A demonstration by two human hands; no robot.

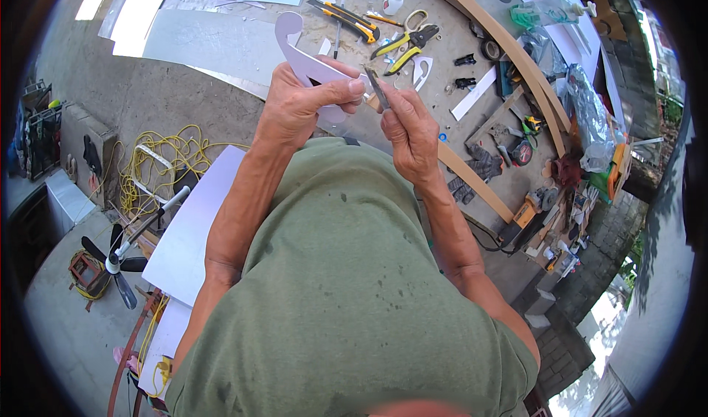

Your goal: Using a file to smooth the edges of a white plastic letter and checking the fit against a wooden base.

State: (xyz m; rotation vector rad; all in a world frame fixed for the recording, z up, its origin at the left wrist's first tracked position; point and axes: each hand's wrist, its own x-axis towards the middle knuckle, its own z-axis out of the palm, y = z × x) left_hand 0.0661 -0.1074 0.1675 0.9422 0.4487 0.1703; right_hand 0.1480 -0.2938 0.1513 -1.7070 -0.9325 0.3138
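Note:
In front of my body, my left hand (291,107) is closed round a white, curved cut-out piece (291,37) of sheet material with a hooked, rounded end. My right hand (413,131) pinches a thin dark grey blade-like tool (377,87), its tip pointing up and away from me. The tool is close to the piece's right side; my left fingers hide whether they touch. Beyond my hands on the table lie a yellow-and-black utility knife (346,20), yellow-handled cutters (405,44) and a small white squeeze bottle (394,3).
Long brown strips (509,37) curve along the table's right side. Near them are a roll of tape (490,49), a grey glove (483,168) and a green-tinted bottle (549,11). To my left are a white sheet (195,229), a fan (113,263) and tangled yellow cable (147,162).

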